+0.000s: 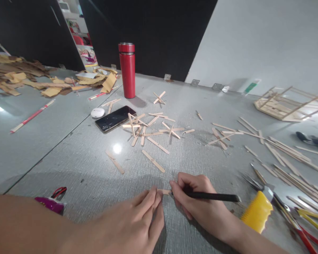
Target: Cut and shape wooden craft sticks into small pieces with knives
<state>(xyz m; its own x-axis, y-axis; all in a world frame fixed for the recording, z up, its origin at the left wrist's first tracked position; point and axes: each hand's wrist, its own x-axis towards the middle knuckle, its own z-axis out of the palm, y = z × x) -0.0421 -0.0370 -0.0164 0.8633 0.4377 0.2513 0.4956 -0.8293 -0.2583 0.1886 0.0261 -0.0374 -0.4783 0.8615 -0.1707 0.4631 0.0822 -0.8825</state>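
Observation:
My left hand [137, 220] is closed, its fingertips pressed on the left end of a short flat wooden stick [164, 192] that lies on the grey table. Most of that stick is hidden beneath the fingers. A black pen [212, 197] is gripped in my right hand [201, 199], its tip touching the stick's exposed end. Just beyond the hands, loose wooden sticks [153, 161] lie flat, and crossed stick pieces [171, 130] stand farther back.
A red flask [127, 72] stands behind a black phone [115, 119] and a white case [98, 113]. Yellow-handled tool [257, 211], pliers and long wooden strips [288, 150] lie right; a wooden frame [288, 106] is behind them. Torn cardboard [53, 84] is at back left.

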